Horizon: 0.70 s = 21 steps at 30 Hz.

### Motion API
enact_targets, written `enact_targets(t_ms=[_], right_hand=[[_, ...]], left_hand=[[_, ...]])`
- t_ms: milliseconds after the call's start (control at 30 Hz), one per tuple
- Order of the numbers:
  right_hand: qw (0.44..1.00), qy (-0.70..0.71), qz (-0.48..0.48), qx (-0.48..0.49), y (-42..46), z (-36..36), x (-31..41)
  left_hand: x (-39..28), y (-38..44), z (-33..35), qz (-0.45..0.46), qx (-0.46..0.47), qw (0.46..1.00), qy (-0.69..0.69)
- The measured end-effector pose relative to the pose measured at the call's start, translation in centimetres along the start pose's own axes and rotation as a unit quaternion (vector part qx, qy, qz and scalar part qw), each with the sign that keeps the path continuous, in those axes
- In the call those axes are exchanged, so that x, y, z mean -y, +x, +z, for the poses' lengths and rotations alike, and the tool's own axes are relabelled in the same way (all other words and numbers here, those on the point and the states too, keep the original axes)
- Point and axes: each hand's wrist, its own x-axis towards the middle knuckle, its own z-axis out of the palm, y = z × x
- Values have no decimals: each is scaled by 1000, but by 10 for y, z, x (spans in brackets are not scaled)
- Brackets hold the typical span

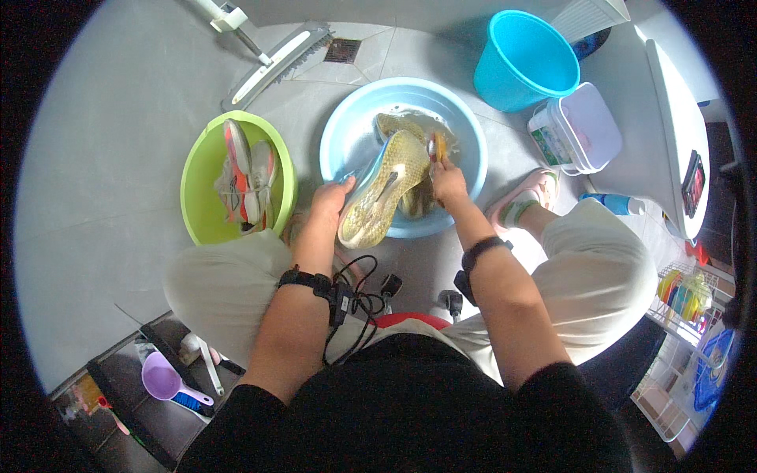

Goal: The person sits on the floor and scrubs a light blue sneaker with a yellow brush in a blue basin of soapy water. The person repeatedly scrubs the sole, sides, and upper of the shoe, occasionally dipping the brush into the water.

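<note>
A light blue plastic basin (404, 84) on the floor holds soapy water and a second shoe (397, 123), partly under water. My left hand (332, 195) grips the side of a wet shoe (387, 186), whose yellowish sole faces up over the basin's near rim. My right hand (447, 180) is closed around a brush (438, 146) with a yellow-orange part, just right of the sole. Whether the brush touches the shoe I cannot tell. In a green basin (192, 177) to the left lies a pair of grey and orange sneakers (239, 171).
Beyond are a floor squeegee brush (275, 65) and a floor drain (343, 51). A blue bucket (502, 77) and a white plastic tub (591, 127) stand at right, near a blue bottle (615, 204). A purple dipper (161, 376) lies on a shelf at lower left.
</note>
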Motion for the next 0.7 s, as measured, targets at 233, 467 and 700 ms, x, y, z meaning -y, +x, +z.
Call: enact_targets(t_ms=[233,467,700], right_hand=[[985,-92,-147,23,-153,-23,47],[990,-68,-117,-31,-68,-4,8],[988,-92,-119,28,-110,-1,48]], left_hand=[[-15,2,4,9,3,991,137],[-21,0,13,48,-79,972,217],[-14,7,4,77,-57,980,172]])
